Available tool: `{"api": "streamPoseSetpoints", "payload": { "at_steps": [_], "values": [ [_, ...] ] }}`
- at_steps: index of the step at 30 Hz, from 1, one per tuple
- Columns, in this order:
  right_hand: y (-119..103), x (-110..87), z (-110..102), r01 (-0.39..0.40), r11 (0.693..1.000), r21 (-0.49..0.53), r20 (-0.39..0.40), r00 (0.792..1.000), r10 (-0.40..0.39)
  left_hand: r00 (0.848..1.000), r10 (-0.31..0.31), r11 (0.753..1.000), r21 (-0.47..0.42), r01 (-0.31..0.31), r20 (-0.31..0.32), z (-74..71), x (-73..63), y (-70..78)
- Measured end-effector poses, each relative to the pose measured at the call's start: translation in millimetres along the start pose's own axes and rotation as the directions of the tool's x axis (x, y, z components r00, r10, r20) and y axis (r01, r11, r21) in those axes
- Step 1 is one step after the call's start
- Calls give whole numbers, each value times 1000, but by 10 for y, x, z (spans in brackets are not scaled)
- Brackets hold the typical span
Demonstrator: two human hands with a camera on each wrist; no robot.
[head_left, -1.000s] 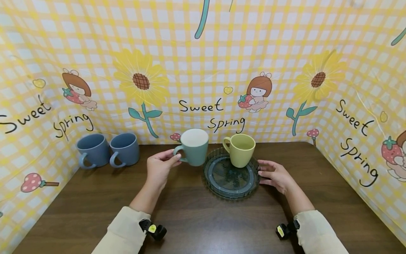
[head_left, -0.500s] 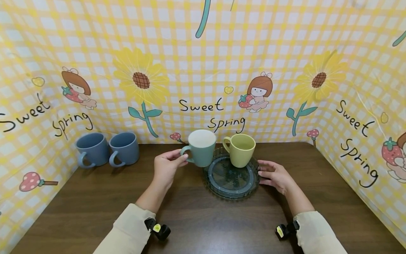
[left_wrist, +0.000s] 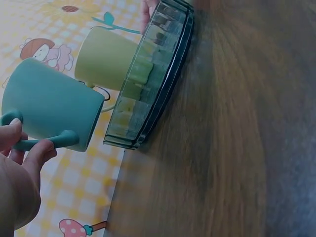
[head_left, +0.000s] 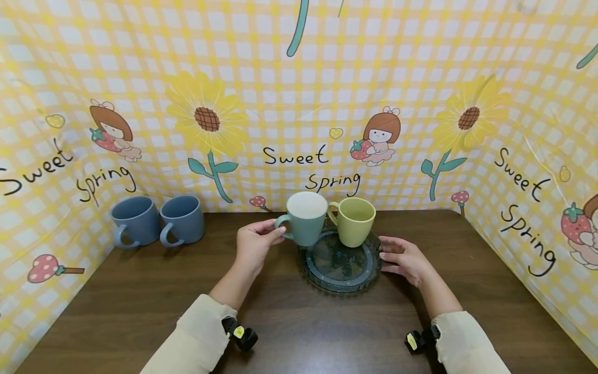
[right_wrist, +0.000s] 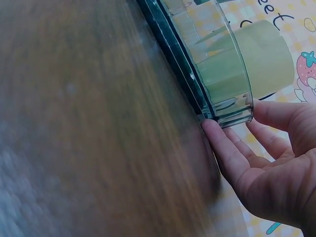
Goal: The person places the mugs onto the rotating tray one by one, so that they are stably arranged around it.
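My left hand (head_left: 257,244) pinches the handle of a teal mug (head_left: 306,221) with a white inside. The mug is upright and overlaps the back left rim of a round, smoky clear tray (head_left: 338,272) with a ribbed wall. In the left wrist view the teal mug (left_wrist: 54,103) is raised, its base close by the tray's rim. A yellow-green mug (head_left: 355,226) stands inside the tray at its back, handle to the left. My right hand (head_left: 406,259) holds the tray's right side; in the right wrist view its fingers (right_wrist: 227,148) reach the rim and the lower edge.
Two blue mugs (head_left: 135,221) stand side by side at the back left of the brown wooden table (head_left: 289,332), handles toward me. A yellow checked cloth (head_left: 280,93) with printed flowers and figures rises behind and along both sides.
My left hand has carried the teal mug to the right, from beside the tray to over its back left rim, close to the yellow-green mug. The right hand and tray have stayed put.
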State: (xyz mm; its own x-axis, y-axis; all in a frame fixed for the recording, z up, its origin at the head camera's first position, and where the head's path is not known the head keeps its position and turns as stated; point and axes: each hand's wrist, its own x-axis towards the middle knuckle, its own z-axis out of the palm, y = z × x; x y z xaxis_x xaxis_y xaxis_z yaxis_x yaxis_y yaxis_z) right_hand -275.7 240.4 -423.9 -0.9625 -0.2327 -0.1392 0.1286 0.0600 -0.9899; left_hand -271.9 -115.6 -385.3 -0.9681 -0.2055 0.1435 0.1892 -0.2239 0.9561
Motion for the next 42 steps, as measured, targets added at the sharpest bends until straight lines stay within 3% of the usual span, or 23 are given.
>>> {"api": "streamPoseSetpoints", "payload": {
  "at_steps": [12, 22, 29, 36, 39, 42],
  "values": [
    [12, 8, -17, 9, 1000, -9, -1, 1000, -9, 1000, -26, 1000, 6, 26, 0, 144, 60, -103],
    [32, 7, -36, 3, 1000, -2, 6, 1000, -3, 996, -91, 996, 3, 91, -3, 252, 67, -196],
    [25, 11, -34, 5, 1000, -2, 0, 1000, -5, 992, -126, 992, 32, 126, 9, 267, 92, -284],
    [22, 16, -9, 0, 1000, 5, -5, 1000, 0, 992, -117, 991, 65, 115, 34, 249, 93, -359],
    [20, 17, -5, 2, 1000, 10, -4, 1000, -2, 993, -113, 988, 112, 107, 46, 239, 95, -387],
    [15, 12, -10, 2, 1000, 13, -7, 1000, -2, 995, -93, 967, 242, 80, 42, 233, 104, -396]
  ]
}}
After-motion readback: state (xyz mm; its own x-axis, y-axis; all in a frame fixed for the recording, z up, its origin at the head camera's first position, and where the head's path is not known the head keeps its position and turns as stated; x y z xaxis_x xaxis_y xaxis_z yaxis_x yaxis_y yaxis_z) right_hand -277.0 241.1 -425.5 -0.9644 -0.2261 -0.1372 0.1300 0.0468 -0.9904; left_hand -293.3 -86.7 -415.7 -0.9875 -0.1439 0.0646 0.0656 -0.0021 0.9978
